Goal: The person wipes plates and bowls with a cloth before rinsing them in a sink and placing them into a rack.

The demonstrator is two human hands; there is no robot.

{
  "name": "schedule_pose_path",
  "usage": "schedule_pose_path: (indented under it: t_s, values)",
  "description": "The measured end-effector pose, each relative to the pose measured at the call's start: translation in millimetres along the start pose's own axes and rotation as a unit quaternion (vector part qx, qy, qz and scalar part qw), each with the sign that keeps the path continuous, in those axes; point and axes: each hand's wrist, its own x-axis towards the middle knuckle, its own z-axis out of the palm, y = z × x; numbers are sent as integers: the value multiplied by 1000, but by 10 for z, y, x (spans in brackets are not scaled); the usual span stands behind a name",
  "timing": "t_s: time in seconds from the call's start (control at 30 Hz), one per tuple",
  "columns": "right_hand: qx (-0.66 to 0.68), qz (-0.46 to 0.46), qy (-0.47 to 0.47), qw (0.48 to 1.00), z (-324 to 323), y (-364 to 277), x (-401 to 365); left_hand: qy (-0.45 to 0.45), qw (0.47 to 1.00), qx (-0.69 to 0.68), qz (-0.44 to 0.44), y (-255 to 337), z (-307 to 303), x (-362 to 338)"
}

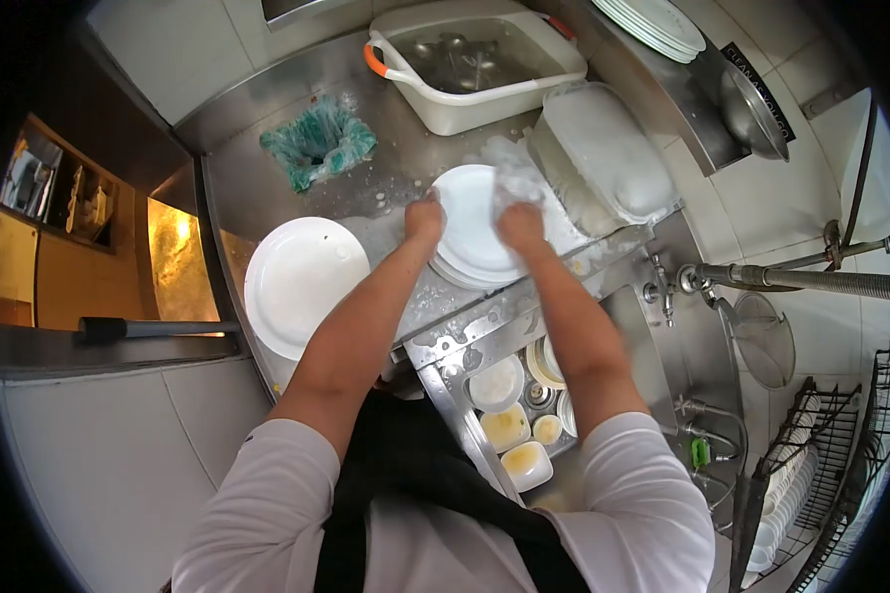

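We have both hands on the top plate (473,212), which is white and round and sits on a pile of plates (462,277) near the middle of the frame, on the wet metal counter (391,287). Our left hand (423,219) is at the left edge of the plate, with its fingers bent in at the rim, pinching it. Our right hand (520,225) is on the right side of the plate, by white suds (509,163). It is blurred, so we cannot tell if its fingers are spread or pressed together, or if they hold anything. Left of our left hand, a white plate (307,287) with small dark specks lies apart from the pile. In the upper left there is a crumpled green-blue bag or cloth (318,141); we cannot tell which. At the top middle is a white tub (465,111) with orange handles, and spoons (453,49) lie in its cloudy water. Right of our right hand there is a white box (603,148), close to the suds. Lower down, between our arms, bowls (496,383) sit in the metal sink (618,336), and some have yellow stuff in them. A tap (662,287) is on the right side of the sink.
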Motion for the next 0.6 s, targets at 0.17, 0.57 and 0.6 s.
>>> schedule_pose_path:
  t_s: [0.17, 0.57, 0.6]
  values:
    - [158, -92, 29, 983, 26, -939, -19, -20, 988, -147, -44, -301, 90, 473]
    - [373, 135, 225, 890, -488, -75, -1381, -155, 978, -23, 139, -49, -356, -210]
    - [491, 182, 223, 822, -517, 14, -1345, -211, 956, 53, 199, 43, -458, -257]
